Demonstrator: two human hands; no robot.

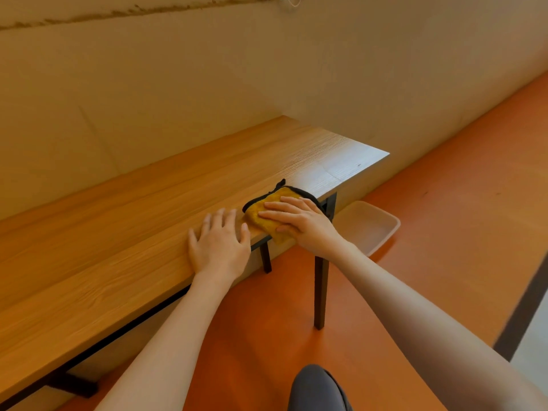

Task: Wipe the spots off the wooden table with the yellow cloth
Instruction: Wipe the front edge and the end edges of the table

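A long wooden table (124,226) runs along the wall, its right end near the middle of the view. The yellow cloth (262,213), edged in black, lies folded at the table's front edge and hangs slightly over it. My right hand (299,222) lies flat on the cloth with straight fingers and presses it down, thumb at the cloth's front edge. My left hand (219,243) rests flat on the bare tabletop just left of the cloth, fingers spread. A small dark spot (359,165) shows near the table's right end.
The beige wall (178,84) stands right behind the table. A pale plastic basin (370,226) sits on the orange floor (430,218) under the table's right end. Black table legs (321,292) stand below the front edge. My knee (317,390) shows at the bottom.
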